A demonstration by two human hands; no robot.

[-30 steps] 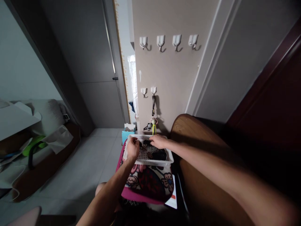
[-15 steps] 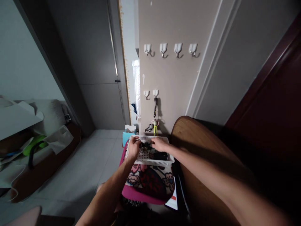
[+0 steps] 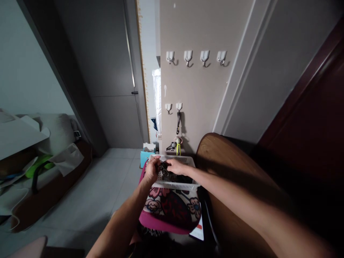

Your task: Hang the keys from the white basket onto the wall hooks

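A white slotted plastic basket (image 3: 177,185) rests on a flower-patterned cushion (image 3: 172,209) with a magenta border. At the basket's left end, my left hand (image 3: 152,168) is closed with thumb and fingertips pinched on a small dark bunch of keys (image 3: 163,168); its exact make-up is hard to see. My right hand (image 3: 173,166) reaches in from the right, its fingers closed on the other side of the same bunch. Beneath the right wrist lies a black item (image 3: 184,179) in the basket. Above, a keychain (image 3: 178,143) with a yellow-green piece hangs from a lower wall hook (image 3: 179,106).
Several white hooks (image 3: 188,57) are stuck to the beige wall higher up. A brown wooden board (image 3: 223,168) stands close on the right. Behind the basket's left corner sits a blue box (image 3: 147,156). Bags and a white box (image 3: 18,132) pile up at far left.
My right hand has shifted left toward my left hand, and the dark bunch is now drawn together between their fingertips. The view has moved very slightly.
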